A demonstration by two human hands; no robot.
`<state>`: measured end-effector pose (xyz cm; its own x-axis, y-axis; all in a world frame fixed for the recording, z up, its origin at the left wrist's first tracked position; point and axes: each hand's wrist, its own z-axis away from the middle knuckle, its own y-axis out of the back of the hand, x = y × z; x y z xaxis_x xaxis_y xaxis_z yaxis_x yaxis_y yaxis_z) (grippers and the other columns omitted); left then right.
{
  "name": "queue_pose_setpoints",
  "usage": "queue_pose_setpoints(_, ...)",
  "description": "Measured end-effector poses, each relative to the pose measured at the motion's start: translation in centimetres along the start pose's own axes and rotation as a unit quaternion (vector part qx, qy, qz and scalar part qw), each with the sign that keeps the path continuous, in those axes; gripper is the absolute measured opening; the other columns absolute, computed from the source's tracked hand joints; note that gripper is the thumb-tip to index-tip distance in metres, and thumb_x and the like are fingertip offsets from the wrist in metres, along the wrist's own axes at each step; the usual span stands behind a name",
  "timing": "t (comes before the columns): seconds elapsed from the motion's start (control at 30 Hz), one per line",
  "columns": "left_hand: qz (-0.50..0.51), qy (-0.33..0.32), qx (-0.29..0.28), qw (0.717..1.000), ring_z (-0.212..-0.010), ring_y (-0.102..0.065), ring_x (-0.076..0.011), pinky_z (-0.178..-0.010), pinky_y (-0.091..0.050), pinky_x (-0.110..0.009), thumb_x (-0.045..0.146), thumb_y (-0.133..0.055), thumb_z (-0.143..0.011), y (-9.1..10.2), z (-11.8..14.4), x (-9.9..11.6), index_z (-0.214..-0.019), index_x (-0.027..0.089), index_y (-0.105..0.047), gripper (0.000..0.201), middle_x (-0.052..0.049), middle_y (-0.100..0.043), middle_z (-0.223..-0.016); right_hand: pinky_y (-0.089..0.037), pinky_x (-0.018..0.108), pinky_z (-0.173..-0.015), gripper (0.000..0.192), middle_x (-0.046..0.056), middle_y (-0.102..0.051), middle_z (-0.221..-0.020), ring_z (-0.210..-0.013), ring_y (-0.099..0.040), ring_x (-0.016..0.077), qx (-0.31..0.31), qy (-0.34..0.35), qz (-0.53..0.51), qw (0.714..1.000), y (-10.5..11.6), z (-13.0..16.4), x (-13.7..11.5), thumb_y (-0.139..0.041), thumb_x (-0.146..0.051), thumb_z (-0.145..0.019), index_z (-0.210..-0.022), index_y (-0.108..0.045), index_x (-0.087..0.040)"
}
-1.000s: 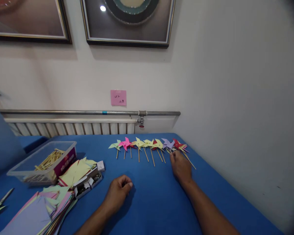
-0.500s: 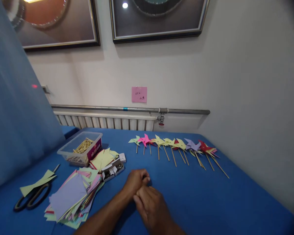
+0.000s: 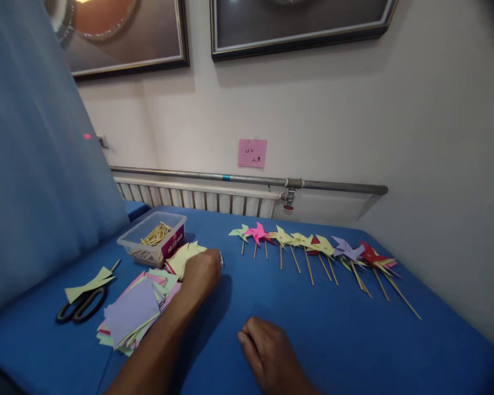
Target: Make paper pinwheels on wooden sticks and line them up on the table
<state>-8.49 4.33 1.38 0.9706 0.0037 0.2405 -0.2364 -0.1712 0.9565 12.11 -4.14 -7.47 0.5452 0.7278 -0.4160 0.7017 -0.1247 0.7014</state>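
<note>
My left hand [image 3: 203,270] is over the spot beside the cut yellow paper squares [image 3: 185,257], its back toward me. Its fingertips are hidden, and it covers the small box of metal pins seen earlier. Only a sliver of a little white box [image 3: 221,259] shows past the knuckles. Under my left forearm lies a stack of coloured paper sheets [image 3: 134,310], a lilac one on top. My right hand [image 3: 267,351] rests low over the blue table, fingers curled closed; whatever may be inside is hidden.
A clear plastic tub [image 3: 152,238] holds several wooden sticks. Black-handled scissors [image 3: 88,307] lie at left under a pale green paper piece [image 3: 93,285]. Several paper pinwheels on sticks, among them a pink one [image 3: 257,233], line the back right. A blue curtain [image 3: 45,164] hangs at left.
My hands were together at the middle of the table and have separated. The left reached forward and left to the pin box; the right stayed low. The view shifted slightly left.
</note>
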Motion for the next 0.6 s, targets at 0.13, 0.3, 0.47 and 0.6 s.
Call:
queue_pose_setpoints(0.13, -0.075, 0.111, 0.009, 0.991, -0.104, -0.076, -0.0337, -0.079, -0.048, -0.035, 0.026, -0.043, -0.104, 3.4, -0.7, -4.8, -0.112, 0.018, -0.08, 0.038, -0.02, -0.081, -0.113, -0.041, 0.025, -0.058, 0.029, -0.003, -0.065, -0.07, -0.059, -0.061, 0.015, 0.004, 0.012, -0.003, 1.0, -0.1, 0.1, -0.1, -0.045, -0.025, -0.111, -0.082, -0.048, -0.026)
queue_pose_setpoints(0.3, -0.081, 0.141, -0.058, 0.985, -0.101, -0.076, -0.0331, -0.075, -0.046, -0.034, 0.021, -0.055, -0.092, 4.6, -0.6, -8.6, -0.102, 0.017, -0.081, 0.028, -0.019, -0.082, -0.108, -0.039, 0.026, -0.057, 0.03, -0.003, -0.063, -0.068, -0.056, -0.059, 0.0146, 0.011, 0.031, 0.012, 0.999, -0.1, 0.0, -0.2, -0.045, -0.024, -0.111, -0.082, -0.049, -0.026)
queue_pose_setpoints(0.47, -0.068, 0.125, -0.069, 0.988, -0.1, -0.076, -0.0338, -0.078, -0.049, -0.035, 0.022, -0.06, -0.087, 3.7, -0.8, -9.0, -0.099, 0.018, -0.078, 0.023, -0.018, -0.082, -0.108, -0.04, 0.027, -0.059, 0.029, -0.004, -0.064, -0.069, -0.058, -0.06, 0.0146, -0.005, 0.036, 0.016, 0.999, -0.3, 0.1, -0.1, -0.046, -0.022, -0.111, -0.083, -0.049, -0.026)
queue_pose_setpoints(0.6, -0.07, 0.091, -0.076, 0.99, -0.105, -0.075, -0.0362, -0.084, -0.052, -0.039, 0.024, -0.066, -0.084, 2.9, -1.2, -8.7, -0.111, 0.015, -0.077, 0.03, -0.021, -0.08, -0.116, -0.039, 0.026, -0.058, 0.027, -0.003, -0.064, -0.069, -0.058, -0.06, 0.0145, -0.007, 0.032, 0.017, 0.999, -0.3, 0.3, -0.1, -0.048, -0.021, -0.109, -0.082, -0.048, -0.026)
